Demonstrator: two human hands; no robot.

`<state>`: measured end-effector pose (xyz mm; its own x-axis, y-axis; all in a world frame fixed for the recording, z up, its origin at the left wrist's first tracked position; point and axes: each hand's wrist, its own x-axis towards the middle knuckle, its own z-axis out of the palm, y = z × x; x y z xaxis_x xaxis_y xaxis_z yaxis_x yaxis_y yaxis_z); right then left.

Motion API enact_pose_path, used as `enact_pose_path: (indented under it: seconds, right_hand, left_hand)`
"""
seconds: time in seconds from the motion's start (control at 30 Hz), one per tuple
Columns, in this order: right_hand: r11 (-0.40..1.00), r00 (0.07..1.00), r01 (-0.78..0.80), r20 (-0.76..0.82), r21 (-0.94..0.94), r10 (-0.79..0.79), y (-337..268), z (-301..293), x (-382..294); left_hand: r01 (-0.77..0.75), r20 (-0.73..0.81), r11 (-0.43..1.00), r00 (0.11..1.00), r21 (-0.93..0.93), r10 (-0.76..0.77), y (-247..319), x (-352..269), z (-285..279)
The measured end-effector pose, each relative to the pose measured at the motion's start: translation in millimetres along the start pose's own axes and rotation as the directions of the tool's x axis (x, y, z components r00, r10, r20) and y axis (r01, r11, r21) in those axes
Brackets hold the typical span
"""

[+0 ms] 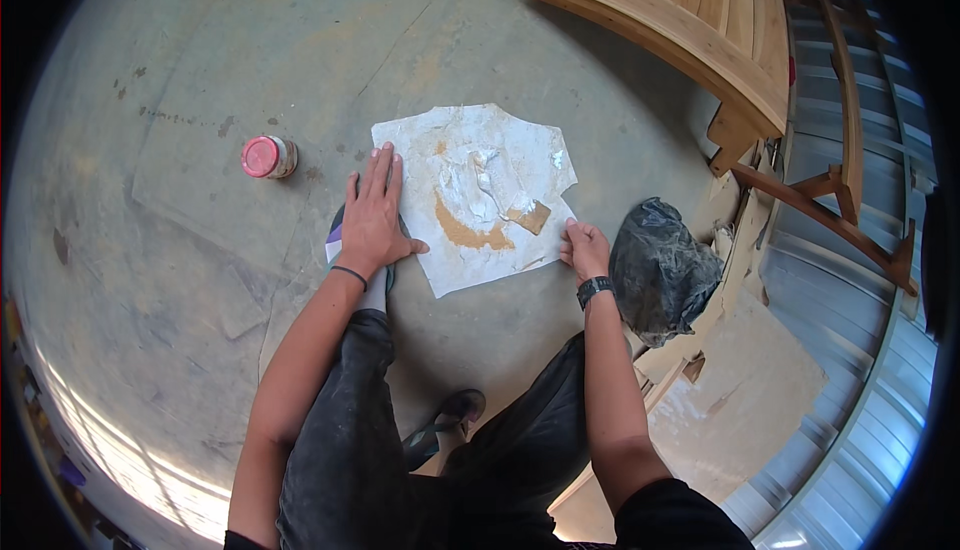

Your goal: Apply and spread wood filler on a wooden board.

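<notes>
A torn white sheet (405,175), paper or thin board, lies on the concrete floor before me. On it are a patch of tan sawdust-like powder (461,229), smears of white paste (457,178) and a small brown square piece (531,217), perhaps sandpaper or card. My left hand (379,212) lies flat along the sheet's left edge, fingers spread and thumb on its lower corner. At the right edge, my right hand (585,246) pinches the sheet between thumb and curled fingers.
A red-lidded jar (268,157) stands on the floor to the left. Close by my right hand sits a crumpled black plastic bag (664,272). Slatted wooden furniture (660,21) is at upper right. Boards (739,392) lean near a corrugated metal wall (825,250).
</notes>
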<state>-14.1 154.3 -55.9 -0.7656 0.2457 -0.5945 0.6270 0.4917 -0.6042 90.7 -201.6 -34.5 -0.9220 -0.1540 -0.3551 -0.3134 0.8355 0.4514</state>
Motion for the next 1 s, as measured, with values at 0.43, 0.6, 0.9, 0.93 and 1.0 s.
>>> enact_pose_path:
  seconds: [0.43,0.6,0.9,0.93,1.0]
  right_hand:
    - [0.927,0.954,0.033,-0.264,-0.374,-0.141,18.7,65.2,22.9]
    - [0.995,0.996,0.019,0.091,-0.093,-0.011,-30.6,56.4,-6.0]
    - [0.923,0.969,-0.245,0.069,0.295,0.235,-13.1,23.4,-48.4]
    - [0.812,0.89,-0.441,0.074,0.383,0.449,-6.4,25.4,-59.5]
    - [0.714,0.851,-0.51,0.159,0.48,0.501,21.0,33.4,-75.7]
  left_hand:
    - [-0.09,-0.149,0.996,0.985,-0.029,0.084,-16.1,60.3,-20.6]
    - [-0.111,-0.115,0.994,0.987,-0.012,0.109,-31.0,67.2,-23.6]
    - [0.005,-0.06,0.999,0.998,0.043,-0.002,-18.3,89.3,-30.8]
    - [0.005,-0.06,0.999,0.998,0.046,-0.002,-18.6,89.3,-30.4]
    - [0.001,-0.06,0.999,0.998,0.047,0.001,-16.9,89.7,-28.7]
